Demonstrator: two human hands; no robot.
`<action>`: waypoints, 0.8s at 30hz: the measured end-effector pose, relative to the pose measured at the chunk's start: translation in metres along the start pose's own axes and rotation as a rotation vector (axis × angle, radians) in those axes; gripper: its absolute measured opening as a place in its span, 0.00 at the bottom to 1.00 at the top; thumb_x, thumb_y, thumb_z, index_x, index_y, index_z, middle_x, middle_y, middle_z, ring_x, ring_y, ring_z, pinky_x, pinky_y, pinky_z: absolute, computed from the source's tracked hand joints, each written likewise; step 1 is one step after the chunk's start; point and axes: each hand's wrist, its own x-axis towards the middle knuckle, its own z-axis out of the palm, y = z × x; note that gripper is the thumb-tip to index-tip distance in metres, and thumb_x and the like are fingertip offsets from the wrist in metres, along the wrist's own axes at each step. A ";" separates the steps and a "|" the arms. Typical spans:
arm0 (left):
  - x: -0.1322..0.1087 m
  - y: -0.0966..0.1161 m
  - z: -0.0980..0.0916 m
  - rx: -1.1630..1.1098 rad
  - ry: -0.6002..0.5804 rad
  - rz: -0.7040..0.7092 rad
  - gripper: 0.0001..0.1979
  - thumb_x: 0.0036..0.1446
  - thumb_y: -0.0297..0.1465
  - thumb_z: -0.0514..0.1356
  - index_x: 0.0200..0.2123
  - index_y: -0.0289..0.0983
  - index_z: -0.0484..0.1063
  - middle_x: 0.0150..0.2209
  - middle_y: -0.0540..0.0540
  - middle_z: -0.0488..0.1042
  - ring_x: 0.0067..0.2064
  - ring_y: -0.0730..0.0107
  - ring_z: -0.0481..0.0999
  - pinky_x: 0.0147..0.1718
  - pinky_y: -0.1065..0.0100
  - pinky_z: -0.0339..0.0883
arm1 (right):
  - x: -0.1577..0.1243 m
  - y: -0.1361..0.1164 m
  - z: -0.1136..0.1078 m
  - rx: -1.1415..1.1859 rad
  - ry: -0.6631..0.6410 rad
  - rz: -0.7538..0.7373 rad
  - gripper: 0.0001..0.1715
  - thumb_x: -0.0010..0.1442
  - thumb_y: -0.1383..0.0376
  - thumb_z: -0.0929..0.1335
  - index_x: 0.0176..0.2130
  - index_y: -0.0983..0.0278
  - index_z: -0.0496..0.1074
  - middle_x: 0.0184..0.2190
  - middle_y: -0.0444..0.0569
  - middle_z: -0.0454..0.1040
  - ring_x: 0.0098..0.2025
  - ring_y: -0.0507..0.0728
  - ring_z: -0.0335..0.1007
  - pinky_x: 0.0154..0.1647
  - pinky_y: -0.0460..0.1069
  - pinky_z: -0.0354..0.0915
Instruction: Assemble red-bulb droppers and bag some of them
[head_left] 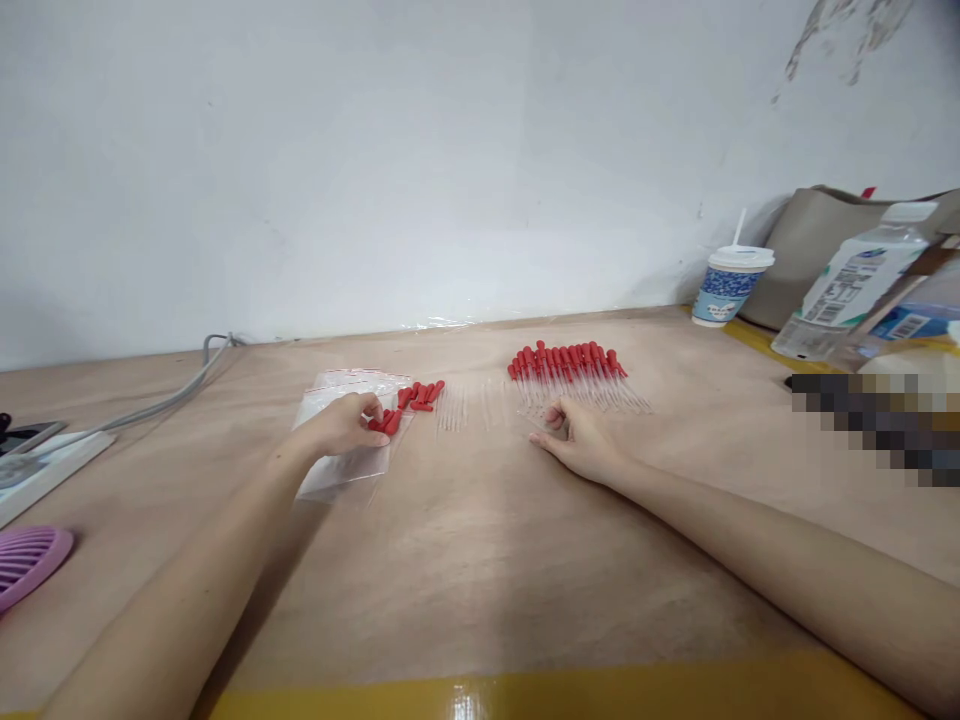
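My left hand (pixel 346 425) rests on a clear plastic bag (pixel 341 470), its fingers curled and pinched on loose red rubber bulbs (pixel 417 397) that spill from the bag's mouth. My right hand (pixel 579 437) lies on the wooden table with fingers curled at the near ends of clear glass tubes (pixel 534 410). Just beyond it lies a row of several droppers with red bulbs (pixel 568 362). Bare glass tubes (pixel 452 408) lie between the two hands.
A paper cup with straw (pixel 729 284), a grey bag (pixel 821 240) and a plastic bottle (pixel 855 280) stand at the back right. A power strip with grey cable (pixel 52 460) and a purple ridged object (pixel 30 560) sit at the left. A yellow strip (pixel 525 695) marks the front edge.
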 end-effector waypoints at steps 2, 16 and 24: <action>0.000 0.002 0.005 -0.061 0.013 0.018 0.15 0.38 0.41 0.62 0.26 0.39 0.64 0.29 0.50 0.71 0.32 0.63 0.72 0.30 0.67 0.63 | 0.002 0.001 0.002 0.018 -0.026 0.019 0.14 0.51 0.58 0.68 0.36 0.62 0.65 0.31 0.45 0.71 0.30 0.52 0.64 0.27 0.46 0.54; 0.009 0.038 0.053 0.136 0.644 0.079 0.14 0.51 0.44 0.57 0.29 0.39 0.71 0.35 0.43 0.69 0.44 0.55 0.65 0.44 0.57 0.60 | 0.001 -0.007 -0.003 -0.044 -0.067 0.004 0.10 0.55 0.61 0.66 0.38 0.62 0.66 0.32 0.46 0.74 0.34 0.54 0.67 0.31 0.48 0.56; 0.016 0.034 0.059 0.148 0.713 0.014 0.12 0.53 0.39 0.55 0.29 0.39 0.74 0.36 0.43 0.70 0.43 0.54 0.66 0.42 0.57 0.61 | 0.001 -0.009 -0.003 -0.053 -0.073 0.019 0.10 0.55 0.61 0.65 0.39 0.61 0.67 0.31 0.46 0.74 0.33 0.54 0.68 0.30 0.47 0.56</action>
